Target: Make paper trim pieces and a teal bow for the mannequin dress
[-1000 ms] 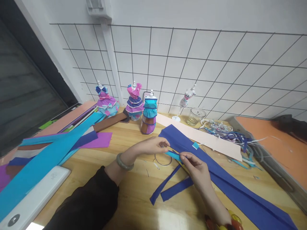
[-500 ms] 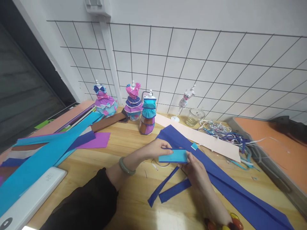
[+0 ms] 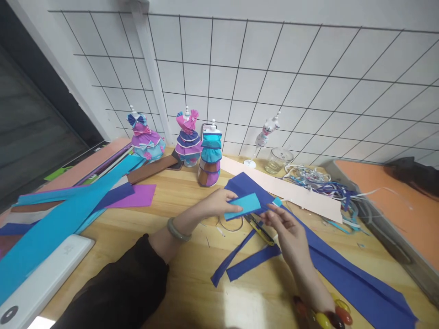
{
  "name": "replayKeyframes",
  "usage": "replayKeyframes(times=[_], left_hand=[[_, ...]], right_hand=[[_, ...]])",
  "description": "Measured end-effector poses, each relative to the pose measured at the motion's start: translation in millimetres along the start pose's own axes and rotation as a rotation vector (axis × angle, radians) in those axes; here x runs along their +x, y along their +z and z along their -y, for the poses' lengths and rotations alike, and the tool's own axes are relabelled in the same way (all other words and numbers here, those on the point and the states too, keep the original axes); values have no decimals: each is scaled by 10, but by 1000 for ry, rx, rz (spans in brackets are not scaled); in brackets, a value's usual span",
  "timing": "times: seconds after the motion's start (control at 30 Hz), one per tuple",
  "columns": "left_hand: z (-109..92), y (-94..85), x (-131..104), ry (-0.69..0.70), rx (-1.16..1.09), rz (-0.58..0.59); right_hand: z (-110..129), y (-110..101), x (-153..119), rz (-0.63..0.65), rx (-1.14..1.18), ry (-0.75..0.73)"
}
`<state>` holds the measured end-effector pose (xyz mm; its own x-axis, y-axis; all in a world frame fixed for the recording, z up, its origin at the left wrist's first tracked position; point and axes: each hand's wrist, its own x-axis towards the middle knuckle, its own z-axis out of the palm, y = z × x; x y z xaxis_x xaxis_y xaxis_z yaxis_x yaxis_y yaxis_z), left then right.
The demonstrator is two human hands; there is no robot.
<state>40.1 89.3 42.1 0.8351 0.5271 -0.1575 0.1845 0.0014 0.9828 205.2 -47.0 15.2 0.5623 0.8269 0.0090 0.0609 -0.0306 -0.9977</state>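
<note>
Between its thumb and fingers my left hand [image 3: 221, 203] pinches a small turquoise piece with a dark blue edge [image 3: 244, 205]. To the right of that piece is my right hand [image 3: 286, 228], its thumb and fingertips drawn together; whether something thin is between them cannot be made out. A yellow and black cutter [image 3: 262, 231] lies just below the fingertips. Two narrow dark blue strips [image 3: 254, 262] rest on the wooden table nearer to me. A long dark blue sheet [image 3: 353, 274] runs under and past my right hand, with a small turquoise scrap [image 3: 277, 201] on it.
Three dressed miniature forms [image 3: 211, 155] and a bare white one [image 3: 264, 132] stand at the back beside a glass [image 3: 278, 161]. Tangled ribbons [image 3: 312, 180] lie at right, near an orange-topped tray [image 3: 384, 192]. Coloured strips [image 3: 68, 205] and a white device [image 3: 48, 278] are at left.
My right hand has let go of the turquoise piece and moved slightly right. The piece is now tilted up in my left hand, and the cutter shows. The view has shifted a little.
</note>
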Motion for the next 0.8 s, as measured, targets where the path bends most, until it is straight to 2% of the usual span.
replayKeyframes(times=[0.13,0.23,0.4,0.53,0.63,0.8], left_hand=[[-79,-177,-19,28,-61,-135],[-104,-231,-29,23,-160,-151],[-59,-191,-10,31,-271,-140],[-5,-146,28,-3,-366,-104],[18,-133,53,-43,-412,-115],[42,-127,63,-46,-484,-112]], right_hand=[[1,-243,131,-123,-108,-116],[-34,-337,178,-77,-211,-119],[-158,-254,130,159,-606,-153],[-281,-147,88,339,-966,-358],[-319,-94,52,348,-1151,-451],[-257,-69,-14,307,-1278,-467]])
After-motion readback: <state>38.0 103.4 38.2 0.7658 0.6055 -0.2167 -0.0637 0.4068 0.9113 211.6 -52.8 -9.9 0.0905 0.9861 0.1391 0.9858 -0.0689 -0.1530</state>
